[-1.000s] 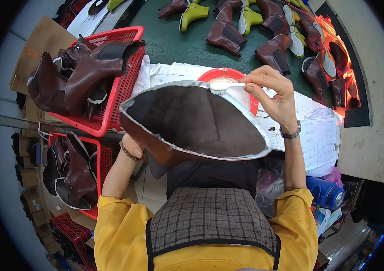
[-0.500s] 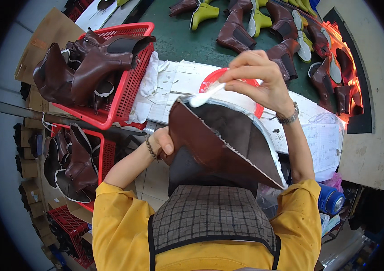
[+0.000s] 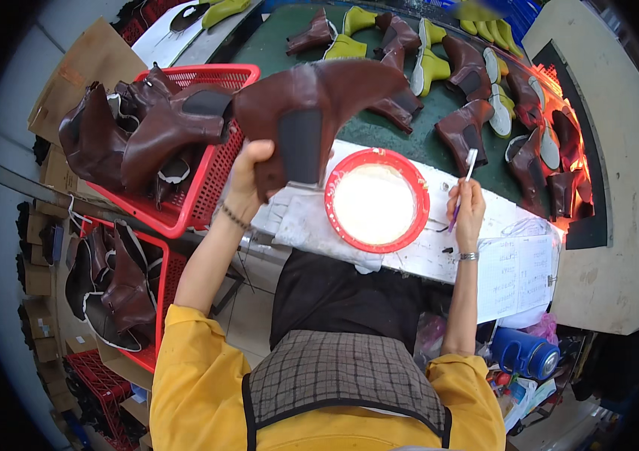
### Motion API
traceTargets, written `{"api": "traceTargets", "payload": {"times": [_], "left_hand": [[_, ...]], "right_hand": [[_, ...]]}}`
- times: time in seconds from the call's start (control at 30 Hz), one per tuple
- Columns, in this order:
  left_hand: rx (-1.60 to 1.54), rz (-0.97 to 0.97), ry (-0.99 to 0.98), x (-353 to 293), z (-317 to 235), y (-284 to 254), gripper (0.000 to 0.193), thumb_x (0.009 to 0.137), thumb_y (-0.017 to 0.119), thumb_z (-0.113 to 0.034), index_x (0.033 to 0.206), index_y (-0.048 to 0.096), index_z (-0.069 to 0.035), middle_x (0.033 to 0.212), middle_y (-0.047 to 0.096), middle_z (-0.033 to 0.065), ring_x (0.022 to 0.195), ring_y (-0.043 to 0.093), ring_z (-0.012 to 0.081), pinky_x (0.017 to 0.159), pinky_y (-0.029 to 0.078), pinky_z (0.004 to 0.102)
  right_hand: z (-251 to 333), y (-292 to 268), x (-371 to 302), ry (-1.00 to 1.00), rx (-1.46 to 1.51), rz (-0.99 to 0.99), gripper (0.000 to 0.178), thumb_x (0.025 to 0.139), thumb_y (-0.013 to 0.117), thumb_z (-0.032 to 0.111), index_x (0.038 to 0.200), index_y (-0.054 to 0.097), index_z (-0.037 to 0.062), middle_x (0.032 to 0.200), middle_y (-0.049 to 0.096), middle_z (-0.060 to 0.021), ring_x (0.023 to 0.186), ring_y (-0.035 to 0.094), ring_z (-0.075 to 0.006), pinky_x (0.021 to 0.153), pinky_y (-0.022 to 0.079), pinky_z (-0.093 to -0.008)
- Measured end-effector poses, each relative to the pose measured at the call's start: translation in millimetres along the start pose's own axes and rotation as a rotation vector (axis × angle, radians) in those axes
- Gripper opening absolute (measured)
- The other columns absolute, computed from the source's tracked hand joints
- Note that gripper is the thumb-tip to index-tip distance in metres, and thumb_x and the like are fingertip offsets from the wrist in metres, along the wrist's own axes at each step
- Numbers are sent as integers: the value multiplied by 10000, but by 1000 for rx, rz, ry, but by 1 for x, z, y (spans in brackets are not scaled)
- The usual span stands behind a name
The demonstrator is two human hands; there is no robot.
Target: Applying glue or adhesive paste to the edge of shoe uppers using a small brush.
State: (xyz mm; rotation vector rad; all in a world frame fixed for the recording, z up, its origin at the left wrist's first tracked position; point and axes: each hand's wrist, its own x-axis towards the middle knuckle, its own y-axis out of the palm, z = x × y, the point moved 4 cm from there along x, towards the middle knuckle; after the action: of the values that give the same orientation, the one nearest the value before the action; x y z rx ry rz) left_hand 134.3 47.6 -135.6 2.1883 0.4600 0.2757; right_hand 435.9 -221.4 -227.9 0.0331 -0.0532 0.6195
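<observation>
My left hand is closed around the lower part of a brown leather boot upper, which has a dark elastic side panel. The upper is raised above the bench, left of a red-rimmed bowl of white paste. A toothbrush with a pale head and purple handle is pinched in my right hand, to the right of the bowl. The bristles point up, away from the paste. Part of the left fingers is hidden behind the upper.
Two red baskets of boot uppers, one higher and one lower, are at the left. Several brown boots and lime-green lasts lie on the green surface, beside a glowing heater opening. Written sheets and a blue flask are at the right.
My left hand has raised the boot upper up and left and turned it, uncovering the bowl. My right hand has moved the toothbrush off the upper's edge, down and right.
</observation>
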Motion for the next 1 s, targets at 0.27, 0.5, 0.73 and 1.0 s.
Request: {"api": "traceTargets", "payload": {"times": [0.27, 0.5, 0.73, 1.0], "left_hand": [[83, -165, 272, 156, -8, -100, 461, 996, 687, -399, 1325, 600, -86, 1240, 717, 74, 1049, 726, 217, 861, 618, 383], [245, -671, 390, 193, -13, -195, 512, 971, 682, -520, 1223, 629, -77, 1153, 723, 77, 974, 730, 211, 744, 634, 435], [1297, -617, 430, 107, 8, -59, 619, 867, 748, -182, 1424, 543, -7, 1083, 722, 132, 873, 693, 183, 822, 570, 335], [1472, -1329, 588, -88, -102, -1, 811, 880, 809, -357, 1521, 392, -88, 1097, 720, 235, 911, 722, 353, 815, 554, 442]], "right_hand": [[-43, 1, -7, -32, -89, -86, 251, 1120, 468, 242, 1047, 599, 40, 673, 528, 26, 447, 360, -15, 386, 271, -201], [-39, -6, -8, 24, -61, -146, 224, 1112, 494, 233, 1062, 611, 48, 688, 531, 38, 455, 360, -4, 391, 266, -189], [-44, -16, -8, 19, -67, -177, 232, 1106, 511, 222, 1048, 626, 29, 670, 530, 32, 451, 364, -7, 383, 258, -192], [-41, 1, -8, 2, -1, -105, 228, 1095, 527, 222, 1069, 633, 22, 697, 557, 25, 457, 382, -7, 381, 276, -187]]}}
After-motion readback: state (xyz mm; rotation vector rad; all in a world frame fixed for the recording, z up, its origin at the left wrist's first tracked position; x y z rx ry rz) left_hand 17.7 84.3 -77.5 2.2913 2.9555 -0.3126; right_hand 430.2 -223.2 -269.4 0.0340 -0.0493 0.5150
